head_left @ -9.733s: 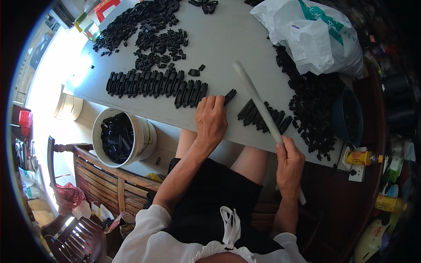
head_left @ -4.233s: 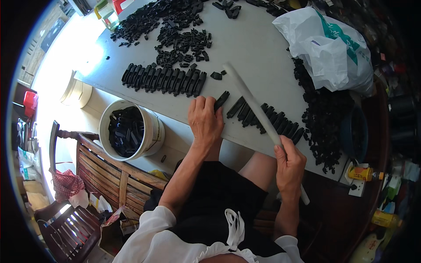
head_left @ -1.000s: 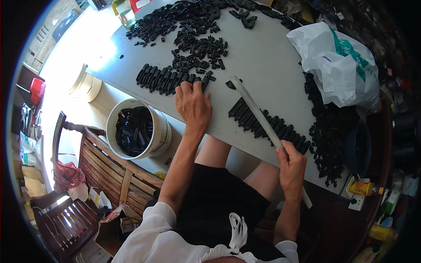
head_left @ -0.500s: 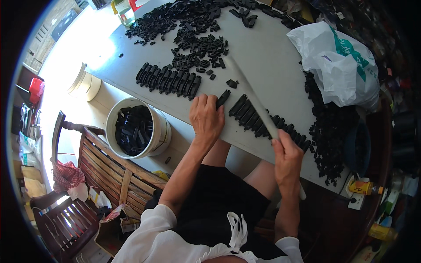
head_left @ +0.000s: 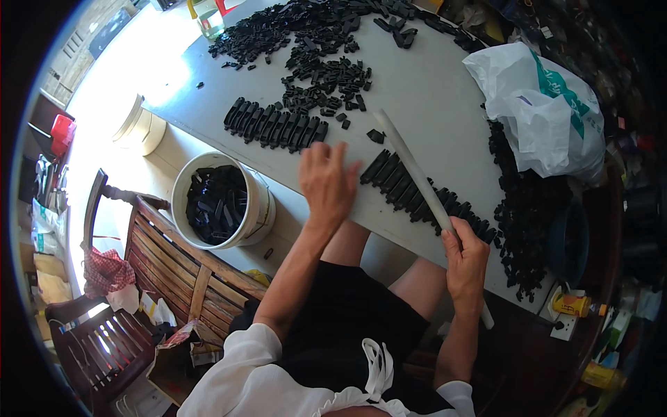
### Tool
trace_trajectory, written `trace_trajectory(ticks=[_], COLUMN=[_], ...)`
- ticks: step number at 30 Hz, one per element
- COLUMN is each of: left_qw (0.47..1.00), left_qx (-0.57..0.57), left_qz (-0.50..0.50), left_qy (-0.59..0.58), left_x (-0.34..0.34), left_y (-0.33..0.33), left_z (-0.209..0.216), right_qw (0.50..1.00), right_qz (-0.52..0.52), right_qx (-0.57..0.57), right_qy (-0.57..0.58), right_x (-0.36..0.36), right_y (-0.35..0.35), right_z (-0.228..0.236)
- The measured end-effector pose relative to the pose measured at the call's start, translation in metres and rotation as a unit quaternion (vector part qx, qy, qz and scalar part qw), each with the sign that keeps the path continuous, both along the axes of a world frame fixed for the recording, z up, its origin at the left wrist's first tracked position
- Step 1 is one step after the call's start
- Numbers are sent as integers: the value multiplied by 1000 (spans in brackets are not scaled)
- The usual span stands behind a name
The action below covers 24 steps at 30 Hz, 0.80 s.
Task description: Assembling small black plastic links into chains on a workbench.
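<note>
My left hand (head_left: 328,184) is raised over the table's front edge, blurred, with its fingers apart and nothing visible in them. It is between two rows of black plastic pieces. The left row (head_left: 274,126) stands side by side just beyond the fingertips. The right row (head_left: 403,184) slants down toward my right hand (head_left: 464,257). That hand is closed around a long pale rod (head_left: 410,156), which lies slantwise over the right row; its lower end sticks out below my wrist. One loose black piece (head_left: 376,136) lies near the rod's upper part.
Heaps of small black parts (head_left: 326,76) cover the table's far side, and more (head_left: 517,229) lie along its right edge. A white plastic bag (head_left: 542,111) rests at the right. Left of my legs, a white bucket (head_left: 260,212) holds black pieces, beside a wooden chair (head_left: 174,257).
My left hand has let go of a black piece and lifted; the right row now seems to reach one piece further left. My right hand keeps the rod. The whole view has shifted slightly.
</note>
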<state>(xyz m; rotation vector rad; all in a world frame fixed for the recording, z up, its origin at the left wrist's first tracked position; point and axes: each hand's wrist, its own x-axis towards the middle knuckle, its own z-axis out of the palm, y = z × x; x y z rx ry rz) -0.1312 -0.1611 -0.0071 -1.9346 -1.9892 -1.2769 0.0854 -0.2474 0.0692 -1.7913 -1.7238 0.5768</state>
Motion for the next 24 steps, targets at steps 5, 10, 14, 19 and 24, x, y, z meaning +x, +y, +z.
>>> trace_trajectory(ticks=[5, 10, 14, 19, 24], left_qw=[993, 998, 999, 997, 995], left_qx=[-24, -36, -33, -44, -42], left_qz=[107, 53, 12, 2, -13], left_qy=[39, 10, -26, -61, -85], left_x=[-28, -20, -12, -12, -14], left_y=[15, 7, 1, 1, 2], left_z=[2, -2, -5, -9, -14], right_qw=[1000, 999, 999, 992, 983], right_qz=[12, 29, 42, 28, 62], right_qx=[-10, -18, -6, 111, -101], right_qy=[-3, -9, -22, 44, -141], right_x=[-4, -9, -17, -31, -36], right_y=[-2, 0, 4, 9, 19], right_z=[-7, -9, 0, -1, -9])
